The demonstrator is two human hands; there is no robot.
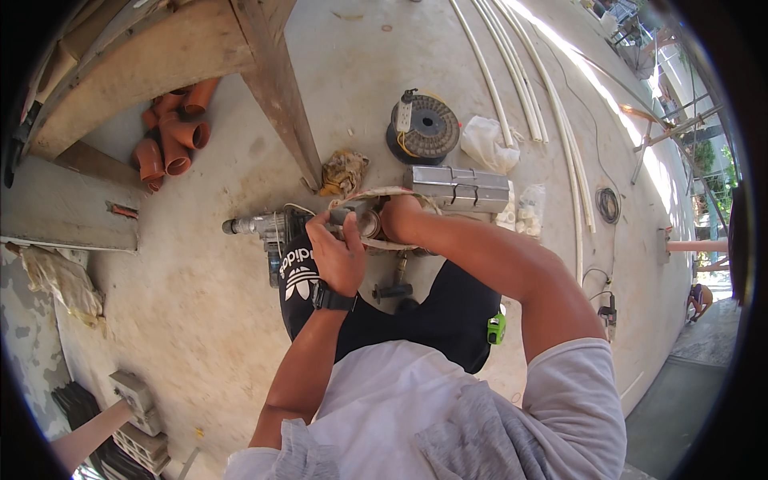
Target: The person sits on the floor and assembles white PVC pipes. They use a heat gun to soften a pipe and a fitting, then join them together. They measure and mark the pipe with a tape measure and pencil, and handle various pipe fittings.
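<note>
Long white pipes [534,128] at 1 o'clock, grey metal toolbox [472,190] nearer at 1, white-rimmed container [376,193] mid-frame, R hand [399,218] dipped in, fingers hidden, can't tell grip, L hand [339,254] at container's 8, thumb + fingers curled round dk grey piece [342,215]

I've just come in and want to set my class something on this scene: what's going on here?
A person is working with both hands at a round, pale-rimmed container between their legs. The right hand reaches into it, its fingers hidden; the left hand is at its left side, by a dark grey piece. A metal toolbox and a cable reel lie just beyond, with a power tool to the left and long white pipes further right.
</note>
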